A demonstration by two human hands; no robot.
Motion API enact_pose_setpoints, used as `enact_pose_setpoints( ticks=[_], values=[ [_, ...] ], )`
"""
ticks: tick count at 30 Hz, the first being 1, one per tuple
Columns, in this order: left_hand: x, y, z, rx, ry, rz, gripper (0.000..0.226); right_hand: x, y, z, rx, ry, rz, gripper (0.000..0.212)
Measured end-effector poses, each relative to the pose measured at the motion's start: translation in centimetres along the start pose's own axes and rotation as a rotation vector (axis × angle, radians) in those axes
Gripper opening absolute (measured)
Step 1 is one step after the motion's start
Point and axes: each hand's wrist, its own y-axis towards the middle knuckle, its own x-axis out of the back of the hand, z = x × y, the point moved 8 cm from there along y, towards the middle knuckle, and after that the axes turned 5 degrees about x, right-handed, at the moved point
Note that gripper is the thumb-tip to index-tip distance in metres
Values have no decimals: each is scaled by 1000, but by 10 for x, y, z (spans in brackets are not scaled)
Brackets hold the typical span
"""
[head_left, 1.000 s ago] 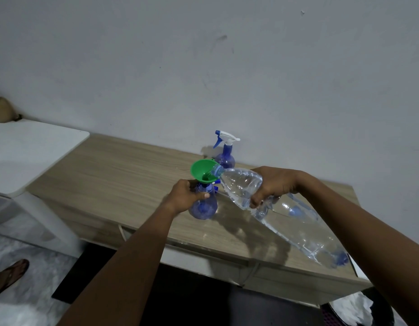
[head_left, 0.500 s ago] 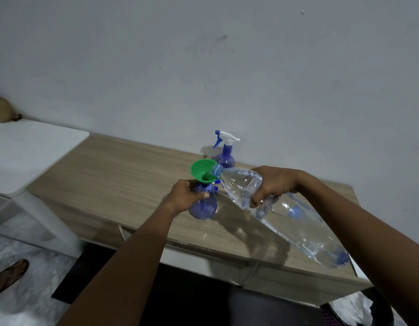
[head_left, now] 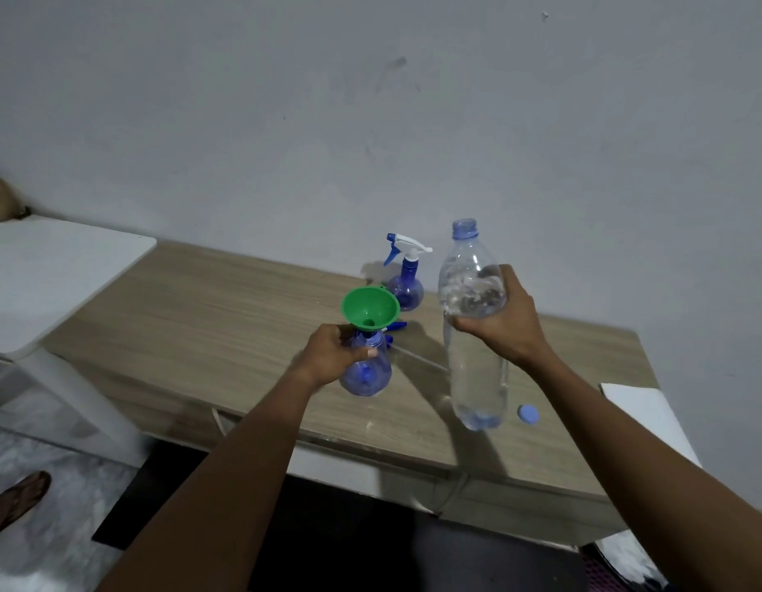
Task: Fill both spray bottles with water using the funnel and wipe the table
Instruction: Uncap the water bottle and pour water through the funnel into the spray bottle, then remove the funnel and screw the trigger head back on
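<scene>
Left hand is wrapped round the neck of the near spray bottle at centre frame. It grips just under the green funnel, whose spout sits in the bottle's mouth. Right hand, just right of centre, grasps the clear water bottle by its upper body. That bottle is upright and uncapped, with nothing pouring; whether its base touches the tabletop I cannot tell.

The pour into this bottle looks finished or paused, though how full it is cannot be read. To do this step well:

- Set the water bottle down clear of its blue cap, which lies lower right.
- Hold the neck firm and lift the funnel straight up, letting it drip inside.
- Refit the loose trigger head lying just behind.

The second spray bottle, further back, has its trigger on, so it needs unscrewing before the funnel goes in.
</scene>
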Motion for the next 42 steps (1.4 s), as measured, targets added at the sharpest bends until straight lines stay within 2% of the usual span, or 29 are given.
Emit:
enact_pose_setpoints(
  ticks=[2,8,12,20,26,28,30,31,33,34,36,38,40,42],
  values=[
    [-1,-1,-3,-2,6,15,35,2,-3,-5,-11,34,-108,70],
    [1,-1,-2,-4,-41,17,39,0,-16,-21,-21,-6,-278,82],
    [1,2,4,-19,-56,14,50,8,-21,-30,-41,-37,-373,87],
    [-2,5,2,-21,-90,21,34,39,-40,-56,-113,24,-562,92],
    [-5,-1,-1,-57,-112,37,32,37,-44,-61,-111,64,-550,106],
    [-8,-3,-1,-68,-136,61,33,42,-57,-53,-77,0,-670,112],
    [-10,-7,-2,-64,-155,85,34,44,-73,-31,66,-158,-829,95],
    [-12,-8,-1,-60,-158,102,34,36,-77,-17,154,-209,-828,79],
    [-16,-12,-1,-60,-159,142,35,4,-71,-2,259,-118,-599,51],
    [-18,-13,-1,-63,-158,160,36,-17,-64,-1,218,-1,-426,47],
    [-22,-17,-1,-71,-150,201,36,-60,-53,-6,32,227,-89,58],
    [-27,-21,-4,-88,-131,237,35,-93,-50,-10,-73,347,154,84],
    [-30,-25,-6,-109,-106,259,36,-111,-47,-8,-104,409,261,101],
    [-29,-27,-5,-108,-112,257,39,-118,-45,-6,-137,448,255,102]
  ],
)
